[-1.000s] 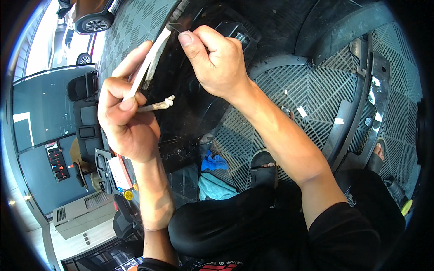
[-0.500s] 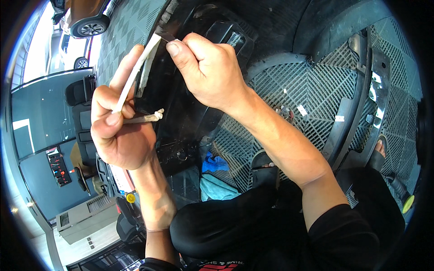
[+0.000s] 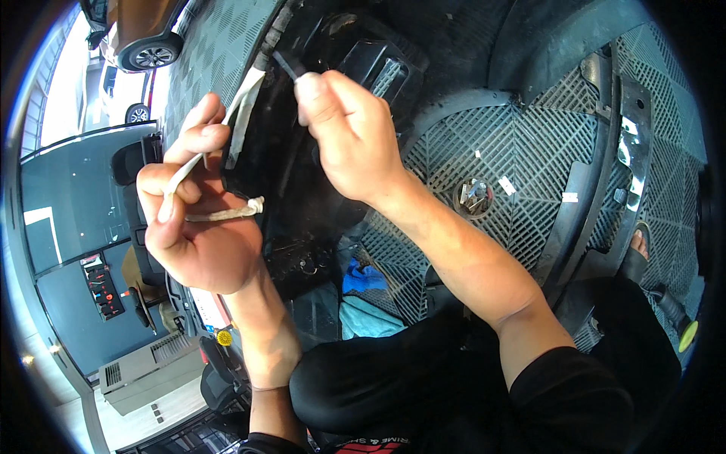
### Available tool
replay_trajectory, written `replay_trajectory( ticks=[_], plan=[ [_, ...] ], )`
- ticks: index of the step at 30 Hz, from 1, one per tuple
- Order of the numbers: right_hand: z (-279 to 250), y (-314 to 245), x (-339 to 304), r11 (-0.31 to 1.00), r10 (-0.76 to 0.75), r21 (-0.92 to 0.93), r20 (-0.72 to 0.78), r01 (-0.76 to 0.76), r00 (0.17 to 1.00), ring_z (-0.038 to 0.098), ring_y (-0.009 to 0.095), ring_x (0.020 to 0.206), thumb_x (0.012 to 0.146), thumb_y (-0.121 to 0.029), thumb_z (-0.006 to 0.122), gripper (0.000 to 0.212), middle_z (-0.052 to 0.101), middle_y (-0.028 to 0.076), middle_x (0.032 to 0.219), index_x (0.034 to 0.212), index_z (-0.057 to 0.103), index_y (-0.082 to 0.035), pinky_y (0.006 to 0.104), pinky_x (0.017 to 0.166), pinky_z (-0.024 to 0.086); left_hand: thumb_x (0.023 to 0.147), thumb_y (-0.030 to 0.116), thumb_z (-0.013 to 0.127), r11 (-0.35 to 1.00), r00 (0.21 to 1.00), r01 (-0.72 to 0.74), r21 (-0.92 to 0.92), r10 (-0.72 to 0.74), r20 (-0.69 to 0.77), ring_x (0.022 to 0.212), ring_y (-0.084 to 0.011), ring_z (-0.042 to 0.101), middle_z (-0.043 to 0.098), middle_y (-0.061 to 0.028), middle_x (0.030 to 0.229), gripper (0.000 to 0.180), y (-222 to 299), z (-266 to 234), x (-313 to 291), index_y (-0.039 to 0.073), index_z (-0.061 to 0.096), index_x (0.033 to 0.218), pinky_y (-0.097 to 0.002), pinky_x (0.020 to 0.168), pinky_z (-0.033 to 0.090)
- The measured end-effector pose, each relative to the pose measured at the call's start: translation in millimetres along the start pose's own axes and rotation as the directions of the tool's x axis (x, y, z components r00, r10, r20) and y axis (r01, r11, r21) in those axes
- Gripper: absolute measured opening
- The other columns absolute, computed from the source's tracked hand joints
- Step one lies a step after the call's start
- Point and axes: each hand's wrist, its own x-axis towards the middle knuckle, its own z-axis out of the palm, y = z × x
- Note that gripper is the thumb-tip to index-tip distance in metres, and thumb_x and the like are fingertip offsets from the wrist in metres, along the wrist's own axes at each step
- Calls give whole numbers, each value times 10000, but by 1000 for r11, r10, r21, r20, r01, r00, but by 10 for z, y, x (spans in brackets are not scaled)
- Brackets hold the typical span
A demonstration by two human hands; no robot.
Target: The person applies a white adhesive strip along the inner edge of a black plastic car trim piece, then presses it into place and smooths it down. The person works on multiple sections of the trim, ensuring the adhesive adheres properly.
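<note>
A long off-white adhesive strip (image 3: 180, 178) stretches from the edge of a black plastic car panel (image 3: 283, 163) down to my left hand (image 3: 219, 246). The thumb and fingers of that hand pinch it, and its crumpled loose end sticks out across the palm. The strip's upper end still joins the panel edge, where another length of pale strip hangs beside it. My right hand (image 3: 355, 140) closes around a thin, dark, blade-like tool (image 3: 284, 66). The tool's tip points up and left, slightly apart from the strip's attached end; its grip is hidden in my fingers.
On the grey grated floor (image 3: 446, 151) stands a round dish (image 3: 473, 198) of small parts. A blue cloth (image 3: 363, 277) and a teal towel (image 3: 370, 316) lie by my knees. Another long black car part (image 3: 586, 204) is at right. An orange car (image 3: 140, 34) stands far left.
My right hand has drawn down and away from the strip's attached end, baring more of the tool. My left hand has shifted slightly left and down, and its fingers have curled more.
</note>
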Motion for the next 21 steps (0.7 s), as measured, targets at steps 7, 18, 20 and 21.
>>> replay_trajectory(
  ticks=[7,18,20,21],
  plan=[
    [214,-59,-87,996,16,91,-106,-7,994,503,50,599,1100,-293,522,344,550,-11,647,907,590,-17,251,537,412,1005,189,427,991,998,-69,117,67,22,1258,-568,562,666,-357,1148,224,-26,31,17,18,512,887,-616,1140,417],
    [328,-33,-155,996,21,83,-150,-9,989,609,239,529,1087,-293,536,346,585,134,616,889,573,-11,357,513,447,1024,275,426,998,997,-13,61,8,81,1328,-506,533,666,-278,1236,330,-20,16,-4,5,617,1028,-552,1180,354],
    [283,-14,-125,996,-32,82,-138,44,990,536,108,559,1091,-303,542,367,568,37,633,872,595,-14,279,512,422,1029,239,412,998,998,-23,65,19,53,1304,-523,545,666,-292,1221,304,-18,39,-2,4,605,1025,-571,1173,366],
    [250,5,-98,996,-78,40,-132,83,988,576,166,537,1085,-298,548,359,575,84,616,870,592,-14,306,502,433,1035,205,399,998,999,-31,61,29,34,1280,-542,556,665,-308,1205,279,-22,59,-3,2,590,1015,-592,1167,379]
  ],
)
